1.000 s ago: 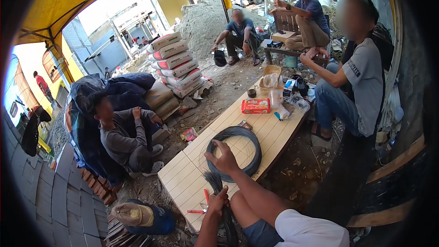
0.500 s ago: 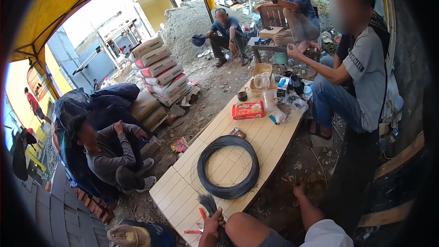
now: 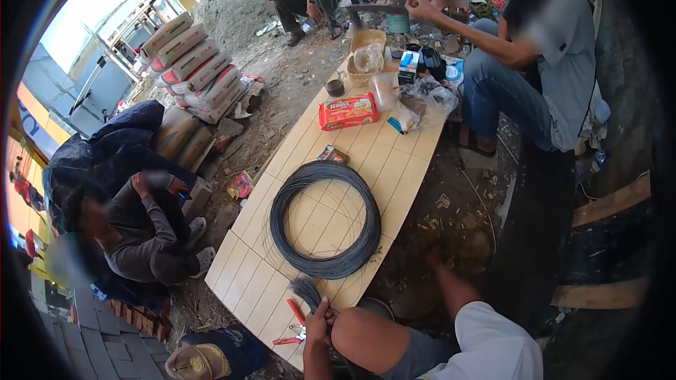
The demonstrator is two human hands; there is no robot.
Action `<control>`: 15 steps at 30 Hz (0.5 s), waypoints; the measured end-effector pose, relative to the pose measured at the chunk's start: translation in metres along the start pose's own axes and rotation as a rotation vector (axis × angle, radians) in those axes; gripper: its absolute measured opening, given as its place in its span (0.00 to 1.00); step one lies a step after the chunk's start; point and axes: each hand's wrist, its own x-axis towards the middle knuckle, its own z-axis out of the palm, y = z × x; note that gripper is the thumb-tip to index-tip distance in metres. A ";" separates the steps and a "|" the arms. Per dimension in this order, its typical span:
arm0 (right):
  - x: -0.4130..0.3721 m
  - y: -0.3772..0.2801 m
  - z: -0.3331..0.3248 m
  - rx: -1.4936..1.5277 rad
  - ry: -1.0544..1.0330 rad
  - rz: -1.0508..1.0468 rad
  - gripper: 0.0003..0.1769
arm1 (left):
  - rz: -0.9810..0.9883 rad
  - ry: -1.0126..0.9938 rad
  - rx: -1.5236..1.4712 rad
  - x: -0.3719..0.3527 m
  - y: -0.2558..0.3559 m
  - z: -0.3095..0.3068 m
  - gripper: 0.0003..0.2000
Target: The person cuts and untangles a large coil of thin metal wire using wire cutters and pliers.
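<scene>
My left hand [image 3: 321, 319] is closed around a bundle of cut wire [image 3: 305, 293] whose ends fan out over the table's near edge. Beside that hand lie red-handled pliers [image 3: 294, 325], their handles spread apart. A large coil of dark wire [image 3: 325, 219] rests flat just beyond. My right hand [image 3: 435, 260] hangs low in shadow off the table's right side, below a white sleeve; its fingers are too dark and blurred to make out. A bare knee [image 3: 370, 341] is between the two arms.
On the tiled-look table [image 3: 243, 267] are a small box [image 3: 333, 155], a red biscuit pack [image 3: 348, 111], a dark cup [image 3: 334, 87], baskets [image 3: 366, 56] and plastic bags [image 3: 429, 98]. People sit on both sides and at the back. Stacked cement bags [image 3: 193, 67] stand left.
The view has tilted down, so the table and coil appear farther left. My left hand still holds the wire bundle. The seated person at the back has raised a hand to a cap on the head.
</scene>
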 end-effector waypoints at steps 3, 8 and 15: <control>-0.020 -0.015 -0.036 0.011 -0.121 0.153 0.23 | 0.005 -0.001 0.051 0.010 -0.008 -0.013 0.13; -0.040 -0.016 -0.065 0.029 -0.017 0.280 0.24 | -0.027 0.006 0.067 0.015 -0.010 -0.022 0.13; -0.038 -0.064 -0.103 0.092 0.065 0.275 0.22 | -0.047 0.037 -0.009 0.006 -0.007 -0.014 0.13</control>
